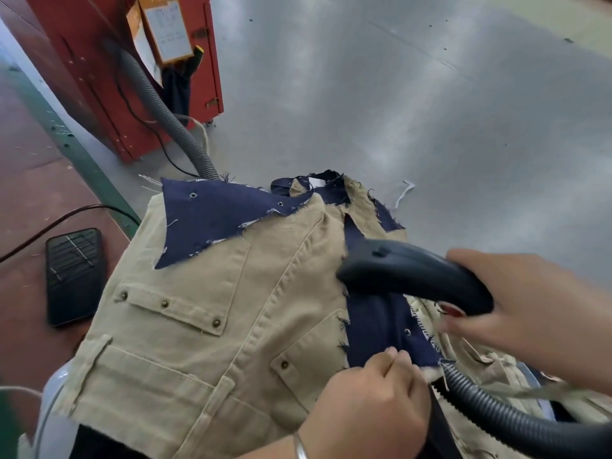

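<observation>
A beige jacket (198,342) with press studs and flapped pockets lies front-up at the near left corner of the grey metal desk (430,111), its left side reaching past the desk's left edge. Navy lining (381,329) with frayed edges shows along the opened front and at the collar. The right hand (530,313) grips a dark suction nozzle (407,273), fingers wrapped round its rear end; the nozzle tip rests on the navy lining near the middle of the jacket. A black ribbed hose (496,412) runs from the nozzle toward the near right corner. The left hand (367,399) pinches the lower edge of the navy lining between thumb and curled fingers. A thin bangle (299,448) sits on the left wrist. A white strip (405,193) lies on the desk just beyond the collar. A red cabinet (99,77) stands at the far left edge, with a grey hose (159,104) leading from it to the jacket. A black pedal (74,276) lies on the red floor (33,193) below the left edge.
</observation>
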{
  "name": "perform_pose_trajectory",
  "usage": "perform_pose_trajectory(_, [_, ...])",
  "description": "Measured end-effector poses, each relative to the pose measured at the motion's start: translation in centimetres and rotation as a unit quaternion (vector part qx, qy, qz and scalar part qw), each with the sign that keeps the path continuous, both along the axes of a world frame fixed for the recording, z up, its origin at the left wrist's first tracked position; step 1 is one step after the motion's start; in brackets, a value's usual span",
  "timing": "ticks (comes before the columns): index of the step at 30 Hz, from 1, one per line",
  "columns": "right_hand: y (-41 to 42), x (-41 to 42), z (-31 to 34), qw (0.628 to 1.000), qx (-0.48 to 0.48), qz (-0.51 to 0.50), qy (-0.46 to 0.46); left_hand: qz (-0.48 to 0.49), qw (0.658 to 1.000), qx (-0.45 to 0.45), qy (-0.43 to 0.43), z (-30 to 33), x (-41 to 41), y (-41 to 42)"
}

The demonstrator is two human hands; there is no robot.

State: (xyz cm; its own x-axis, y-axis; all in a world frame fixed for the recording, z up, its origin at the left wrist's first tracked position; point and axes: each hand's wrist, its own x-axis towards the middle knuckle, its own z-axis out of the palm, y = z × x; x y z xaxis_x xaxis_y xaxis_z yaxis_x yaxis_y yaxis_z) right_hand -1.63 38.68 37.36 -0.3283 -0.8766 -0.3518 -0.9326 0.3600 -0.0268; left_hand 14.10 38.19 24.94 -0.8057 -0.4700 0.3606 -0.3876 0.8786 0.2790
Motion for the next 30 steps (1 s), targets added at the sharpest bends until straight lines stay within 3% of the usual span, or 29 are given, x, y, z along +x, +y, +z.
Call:
perform_pose_trajectory(5, [-4.8,0.3,-0.6,0.999,-0.037,0.028,-0.018,-0.017,1.000,0.018,0.006,-0.1,0.1,-0.1])
perform_pose_trajectory(9, [-8.6,-1.1,-0.9,0.997,-0.074,-0.011,-0.026,-0.009,0.999,0.019,0.033,-0.2,0.2,-0.1])
perform_pose_trajectory(14, [-6.8,-3.7,1.5,0.985,-0.141,-0.049,-0.082,-0.006,0.998,0.004,0.059,0.4,0.4,-1.0])
perform_pose_trajectory(23, [2.5,-2.7,2.8,0.995,-0.046,-0.052,-0.071,-0.012,0.998,0.009,0.069,0.3,-0.1,-1.1])
perform_pose_trajectory(27, [1.5,-2.1,0.6,0.995,0.001,-0.048,-0.084,-0.009,0.998,0.015,0.059,0.1,0.0,-1.1])
perform_pose_trajectory(30, [-0.8,-2.8,-0.8,0.992,-0.033,-0.042,-0.114,0.005,0.999,0.010,0.047,0.2,0.1,-1.2])
